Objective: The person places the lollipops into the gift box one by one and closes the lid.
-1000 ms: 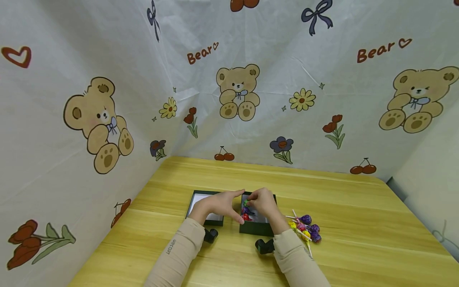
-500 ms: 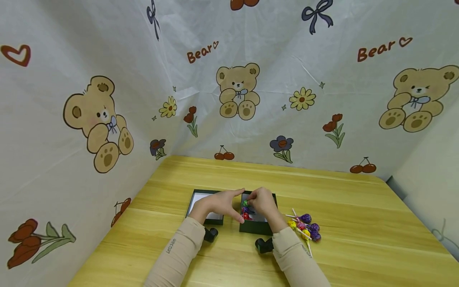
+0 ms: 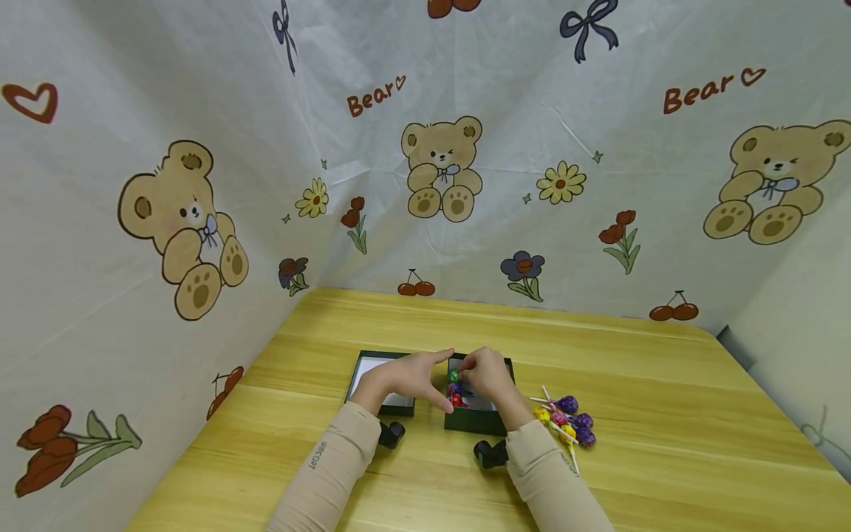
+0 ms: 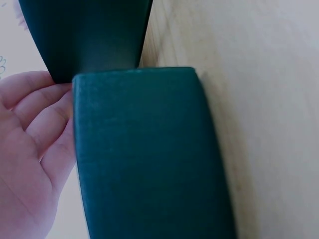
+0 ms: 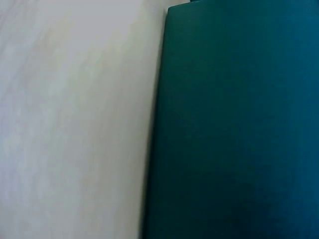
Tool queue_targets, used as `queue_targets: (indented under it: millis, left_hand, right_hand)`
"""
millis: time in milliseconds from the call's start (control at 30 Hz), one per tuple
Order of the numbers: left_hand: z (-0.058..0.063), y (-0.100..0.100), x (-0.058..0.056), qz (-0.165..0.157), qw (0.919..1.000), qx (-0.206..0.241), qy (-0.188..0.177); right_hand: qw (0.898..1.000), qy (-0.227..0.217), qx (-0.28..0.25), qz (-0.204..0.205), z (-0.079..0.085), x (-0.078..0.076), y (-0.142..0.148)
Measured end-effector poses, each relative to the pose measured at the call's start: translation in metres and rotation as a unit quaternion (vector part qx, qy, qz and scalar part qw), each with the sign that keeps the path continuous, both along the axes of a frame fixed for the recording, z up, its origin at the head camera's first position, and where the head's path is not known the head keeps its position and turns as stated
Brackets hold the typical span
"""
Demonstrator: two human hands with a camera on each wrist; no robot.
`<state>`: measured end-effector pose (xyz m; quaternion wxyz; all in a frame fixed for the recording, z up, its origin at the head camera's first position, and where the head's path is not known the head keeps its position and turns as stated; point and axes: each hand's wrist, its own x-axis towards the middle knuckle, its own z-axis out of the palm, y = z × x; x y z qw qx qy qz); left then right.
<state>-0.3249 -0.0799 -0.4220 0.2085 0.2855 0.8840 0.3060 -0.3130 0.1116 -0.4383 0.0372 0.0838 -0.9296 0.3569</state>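
Closest to me in the head view are the two beige sleeves [image 3: 335, 467], reaching forward from the lower edge, each with a black wrist device [image 3: 490, 454] beside its cuff. Beneath them I have the wood-grain bench [image 3: 439, 488]. Right of the right forearm lies a loose pile of lollipops [image 3: 558, 419], with purple, yellow and pink heads and white sticks crossing one another.

Ahead of the cuffs I see both hands at a dark green open box [image 3: 473, 421]. The left hand [image 3: 412, 375] spans its left side, fingers extended and thumb spread wide from them, the thumb at the near left corner. The right hand [image 3: 490, 375] reaches in over the box with bent fingers, fingertips pinching at the green lollipop [image 3: 455, 375]. That one sits toward the far left inside; nearer along the left wall are a purple lollipop [image 3: 455, 388] and a red lollipop [image 3: 457, 400]. Left of the box, well apart from the pile, is a shallow green tray [image 3: 375, 363] with a white inside, partly hidden under the left hand and wrist.

My right wrist view gives me only a green face beside a pale surface, so no fingers there. Past the bench's far edge hangs a pale cloth [image 3: 492, 89] printed with bears, flowers, cherries and bows.
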Motion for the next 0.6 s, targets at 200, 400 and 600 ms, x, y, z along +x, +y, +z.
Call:
queue_targets:
  millis: [200,400,600]
  left_hand:
    - [-0.001,0.0,0.0,0.001,1.0,-0.002,-0.001]
    - [-0.001,-0.001,0.002,0.001,1.0,-0.006,0.005]
    - [0.001,-0.001,0.002,0.0,1.0,-0.005,0.003]
  right_hand:
    - [1.0,0.011,-0.019,-0.012,0.005,0.004,0.001]
    - [0.999,0.032,-0.039,-0.012,0.016,0.01,0.004]
    - [0.998,0.037,-0.05,-0.02,0.032,0.015,0.013]
